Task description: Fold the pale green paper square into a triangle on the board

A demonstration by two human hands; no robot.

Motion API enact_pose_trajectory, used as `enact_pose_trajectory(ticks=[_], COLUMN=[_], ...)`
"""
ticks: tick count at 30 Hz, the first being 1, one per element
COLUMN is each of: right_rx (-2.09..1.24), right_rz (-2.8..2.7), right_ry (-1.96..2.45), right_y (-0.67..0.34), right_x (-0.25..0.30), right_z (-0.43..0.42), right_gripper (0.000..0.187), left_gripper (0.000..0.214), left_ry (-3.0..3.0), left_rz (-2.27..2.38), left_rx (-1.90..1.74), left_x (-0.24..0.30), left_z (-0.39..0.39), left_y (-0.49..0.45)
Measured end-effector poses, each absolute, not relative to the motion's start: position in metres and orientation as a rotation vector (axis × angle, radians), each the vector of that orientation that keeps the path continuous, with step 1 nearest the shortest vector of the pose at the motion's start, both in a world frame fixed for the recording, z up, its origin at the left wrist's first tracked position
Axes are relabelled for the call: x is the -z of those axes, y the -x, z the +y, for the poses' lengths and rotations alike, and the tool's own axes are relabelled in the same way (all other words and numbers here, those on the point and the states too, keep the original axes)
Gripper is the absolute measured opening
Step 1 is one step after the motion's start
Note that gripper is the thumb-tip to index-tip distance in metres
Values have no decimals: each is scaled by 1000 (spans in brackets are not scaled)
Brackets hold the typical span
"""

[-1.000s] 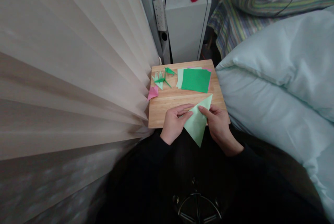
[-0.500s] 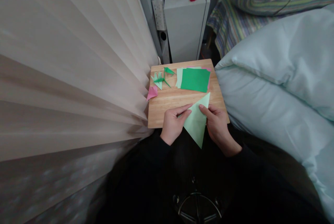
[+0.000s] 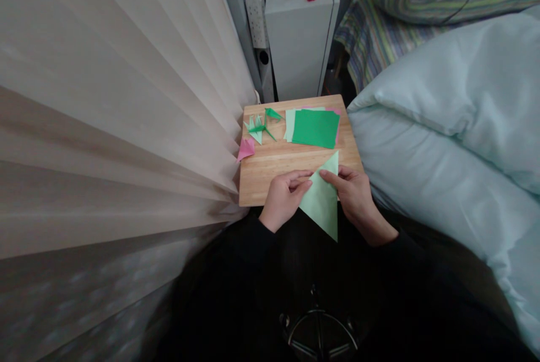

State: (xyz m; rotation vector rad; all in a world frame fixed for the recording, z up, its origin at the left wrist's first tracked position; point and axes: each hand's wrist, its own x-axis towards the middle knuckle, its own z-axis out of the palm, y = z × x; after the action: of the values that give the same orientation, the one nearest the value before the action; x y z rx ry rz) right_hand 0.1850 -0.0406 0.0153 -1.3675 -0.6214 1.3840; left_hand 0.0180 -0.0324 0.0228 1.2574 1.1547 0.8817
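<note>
A light green sheet of origami paper [image 3: 323, 207], folded to a triangle, is held between both hands over the near edge of the small wooden table [image 3: 274, 166]. My left hand [image 3: 283, 199] pinches its left edge between thumb and fingers. On the other side, my right hand [image 3: 354, 196] grips the paper with the thumb on top and the fingers behind. Farther back lies a stack of origami paper, a dark green sheet [image 3: 316, 129] uppermost, with light green and pink edges showing. Folded green paper pieces [image 3: 258, 128] and a pink folded piece [image 3: 246, 149] sit at the left.
A pale curtain [image 3: 147, 114] hangs close along the table's left side. To the right a light blue duvet [image 3: 442, 114] bulges against the table. Behind stands a white cabinet [image 3: 297, 41] with small ornaments on top. A metal chair base [image 3: 318, 328] shows below.
The paper triangle has turned slightly, its lower tip swinging to the right. My right hand has shifted a little to the right with it; both hands keep their hold.
</note>
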Motion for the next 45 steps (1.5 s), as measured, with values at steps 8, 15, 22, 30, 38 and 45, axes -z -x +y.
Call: enact_pose_trajectory(ticks=[8,15,22,30,38,45], right_rx=[-1585,-1599,-1625,-1639,-1614,-1575], right_rz=[-1134,-1197,-1098,-1064,-1126,-1206], right_ry=[1361,1378,1391,1426,1410,1397], right_y=[-185,-183,-182,-182,-182,-181], right_x=[-13,-13,-18,-16,-15,-9], right_z=[-44,-46,-47,-47,-47,-49], right_gripper=[36,39,41,38,32,32], left_gripper=[27,34,33,33,26,22], left_ry=[-1323,-1041,-980,-945,-926,-914], left_rz=[1199,1155,1103,1124,1184,1200], left_rx=[-966,-951,-951,-939,-1064,-1097], left_x=[-26,-25,-27,-24,-20,-16], left_z=[-28,-32,-33,-36,-37,-36], left_y=[-19,-25,-26,-28,-34,-33])
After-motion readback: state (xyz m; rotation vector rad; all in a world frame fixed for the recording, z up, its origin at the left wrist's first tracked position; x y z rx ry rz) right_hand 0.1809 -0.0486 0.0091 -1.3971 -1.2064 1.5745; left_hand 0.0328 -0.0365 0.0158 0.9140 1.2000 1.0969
